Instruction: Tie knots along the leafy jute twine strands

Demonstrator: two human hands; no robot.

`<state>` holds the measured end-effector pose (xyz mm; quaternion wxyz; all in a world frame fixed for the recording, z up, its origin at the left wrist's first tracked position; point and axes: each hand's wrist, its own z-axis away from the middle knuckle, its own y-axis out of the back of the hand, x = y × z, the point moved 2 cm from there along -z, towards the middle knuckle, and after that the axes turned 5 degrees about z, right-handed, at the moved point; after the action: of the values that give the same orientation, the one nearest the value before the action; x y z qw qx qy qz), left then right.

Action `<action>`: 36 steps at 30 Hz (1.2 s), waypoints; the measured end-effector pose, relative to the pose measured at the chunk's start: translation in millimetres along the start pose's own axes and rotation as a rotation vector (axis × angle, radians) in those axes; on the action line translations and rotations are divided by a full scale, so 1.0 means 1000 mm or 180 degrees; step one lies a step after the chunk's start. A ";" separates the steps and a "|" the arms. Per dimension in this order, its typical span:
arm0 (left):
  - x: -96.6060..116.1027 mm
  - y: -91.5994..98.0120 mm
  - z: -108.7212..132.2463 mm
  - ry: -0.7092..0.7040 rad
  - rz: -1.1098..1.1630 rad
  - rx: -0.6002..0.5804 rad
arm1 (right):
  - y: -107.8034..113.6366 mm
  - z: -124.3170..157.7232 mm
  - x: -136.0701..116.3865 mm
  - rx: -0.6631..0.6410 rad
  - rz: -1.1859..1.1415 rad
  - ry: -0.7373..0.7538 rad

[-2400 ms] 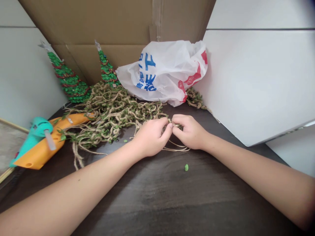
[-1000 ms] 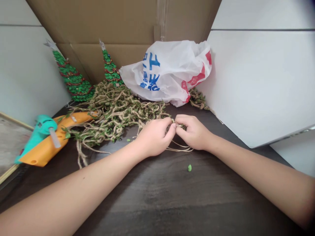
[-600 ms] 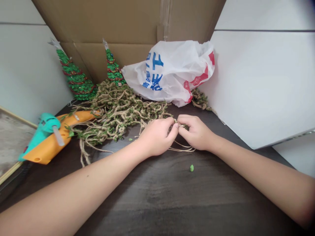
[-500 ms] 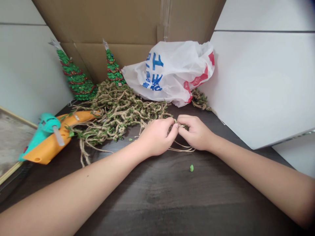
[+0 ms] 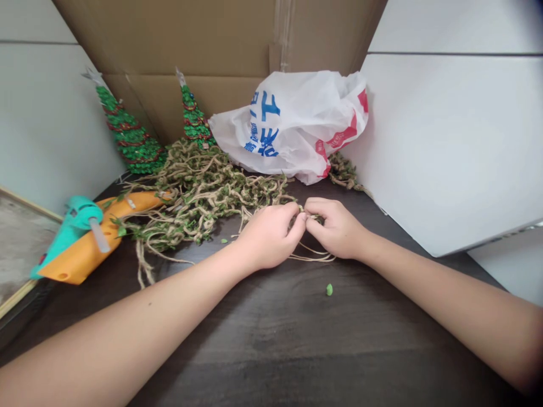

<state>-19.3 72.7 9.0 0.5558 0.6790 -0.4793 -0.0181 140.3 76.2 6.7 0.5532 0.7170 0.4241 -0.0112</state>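
My left hand (image 5: 275, 234) and my right hand (image 5: 337, 229) meet above the dark table, their fingers pinched on a leafy twine garland (image 5: 314, 217). Only small bits of it show between the fingers, and thin tan strands hang onto the tabletop just below. Behind and left of my hands lies a tangled heap of similar twine garlands (image 5: 203, 192) with small green leaves. One loose green leaf (image 5: 329, 290) rests on the table in front of my right hand.
A teal glue gun (image 5: 74, 223) sits by an orange holder (image 5: 89, 257) at left. Two green tinsel trees (image 5: 131, 138) and a white plastic bag (image 5: 297, 124) stand before a cardboard sheet (image 5: 169, 34). White panels (image 5: 445, 141) flank the dark table (image 5: 271, 350).
Almost nothing differs. Both hands keep the same pinched hold on the garland, and the whole view has shifted very slightly.
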 end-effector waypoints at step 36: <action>0.002 0.004 0.003 -0.0406 0.0803 0.0212 | -0.001 0.001 0.003 0.0015 -0.0427 0.0020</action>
<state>-22.4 69.2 12.2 0.4992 0.6289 -0.5955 0.0246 142.1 77.3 4.3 0.5482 0.6882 0.4729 -0.0470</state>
